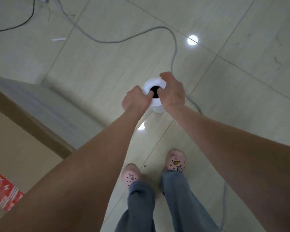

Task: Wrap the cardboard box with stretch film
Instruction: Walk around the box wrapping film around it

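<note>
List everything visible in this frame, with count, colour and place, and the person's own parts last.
stretch film roll: 1, white with dark core, centre, held upright
cardboard box: 1, brown, left, film over its side
red label: 1, red and white, on the box, lower left
cables: at least 2, grey and black, on the floor, top
floor: pale tiles
clogs: 2, pink, bottom centre
jeans: blue, bottom
left hand: gripping the roll top
right hand: gripping the roll top

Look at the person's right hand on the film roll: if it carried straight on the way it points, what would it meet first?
The right hand points forward and down, gripping the stretch film roll. Past the roll, it would probably meet the grey cable lying on the tiled floor, though depth is unclear.
</note>
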The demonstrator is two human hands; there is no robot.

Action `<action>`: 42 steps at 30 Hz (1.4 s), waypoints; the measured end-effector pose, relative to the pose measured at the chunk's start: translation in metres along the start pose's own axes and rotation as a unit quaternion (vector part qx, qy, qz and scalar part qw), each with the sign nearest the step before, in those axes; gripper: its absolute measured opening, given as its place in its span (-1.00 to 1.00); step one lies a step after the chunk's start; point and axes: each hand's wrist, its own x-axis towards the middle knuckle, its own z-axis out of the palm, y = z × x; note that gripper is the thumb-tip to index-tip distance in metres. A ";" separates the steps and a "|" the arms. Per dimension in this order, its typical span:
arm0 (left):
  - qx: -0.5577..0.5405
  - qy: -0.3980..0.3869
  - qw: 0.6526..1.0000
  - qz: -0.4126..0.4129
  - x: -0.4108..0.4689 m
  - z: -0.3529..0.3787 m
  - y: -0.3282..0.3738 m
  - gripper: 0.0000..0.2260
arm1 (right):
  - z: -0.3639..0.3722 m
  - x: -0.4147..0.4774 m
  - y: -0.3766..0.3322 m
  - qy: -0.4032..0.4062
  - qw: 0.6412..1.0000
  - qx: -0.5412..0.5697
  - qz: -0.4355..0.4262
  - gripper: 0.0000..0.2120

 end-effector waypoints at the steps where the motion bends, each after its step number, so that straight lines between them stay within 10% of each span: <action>1: -0.014 -0.020 1.000 0.001 0.002 0.001 0.000 -0.64 | -0.001 0.003 -0.001 0.007 1.000 0.024 0.013 -0.53; 9: 0.011 -0.082 0.989 0.122 0.001 0.000 0.017 -0.50 | 0.009 -0.003 0.019 -0.031 0.974 0.114 0.194 -0.51; 17: 0.008 -0.028 0.990 0.137 0.015 0.005 0.035 -0.87 | 0.000 0.009 0.017 0.014 0.990 0.085 0.112 -0.65; 27: -0.224 -0.077 0.968 0.077 0.008 0.008 0.021 -0.61 | -0.007 0.011 0.014 0.059 0.980 0.152 0.116 -0.49; 37: -0.065 -0.103 0.977 0.175 -0.025 0.011 -0.017 -0.28 | -0.004 -0.007 0.028 0.037 0.973 0.180 0.140 -0.47; 42: 0.068 -0.011 0.986 0.151 -0.034 0.013 -0.032 -0.50 | 0.002 -0.015 0.030 0.030 0.983 0.152 0.097 -0.49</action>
